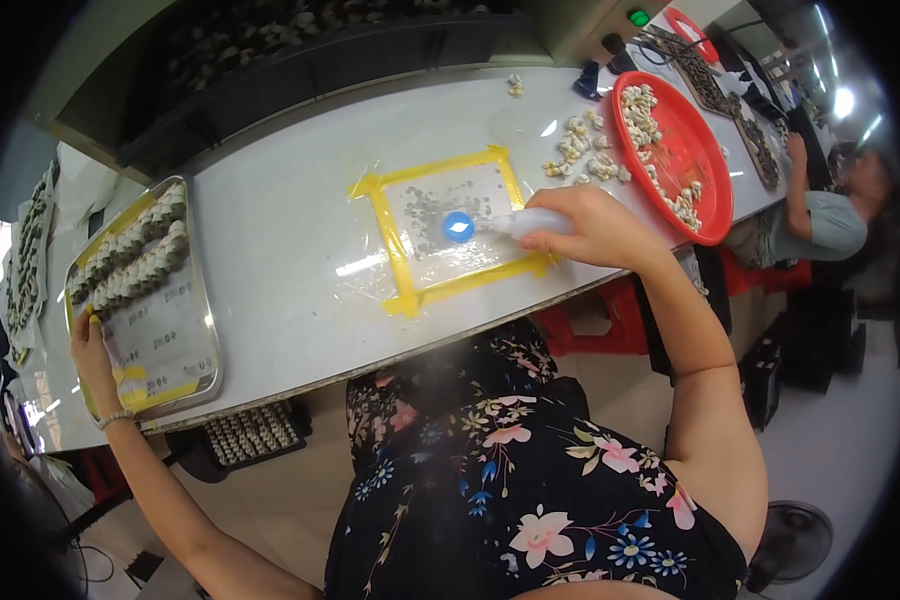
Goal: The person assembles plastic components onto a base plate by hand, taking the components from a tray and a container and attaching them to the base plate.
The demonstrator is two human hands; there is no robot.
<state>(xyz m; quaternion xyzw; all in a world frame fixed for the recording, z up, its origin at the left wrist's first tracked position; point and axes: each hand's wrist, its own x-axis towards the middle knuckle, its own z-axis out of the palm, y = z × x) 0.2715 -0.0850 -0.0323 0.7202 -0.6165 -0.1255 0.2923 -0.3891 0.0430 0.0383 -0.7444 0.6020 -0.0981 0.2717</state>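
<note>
My right hand (595,228) is closed around a whitish squeeze bottle (542,222), tilted so its narrow end points left. By that end is a round blue piece (458,227) with a bright glint; whether it is joined to the bottle I cannot tell. Both are over a clear sheet (450,262) with small grey spots, framed by yellow tape (400,270). At the far left, my left hand (92,358) is at the left rim of a metal tray (210,335), fingers closed near a yellow bit. Rows of small whitish pieces (140,245) stand in the tray.
Loose whitish pieces (575,140) lie beside a red round tray (705,150) holding more of them. A dark machine opening (300,70) borders the table's far side. Another person (835,215) sits at the right. Below the table's edge is a red stool (600,320).
</note>
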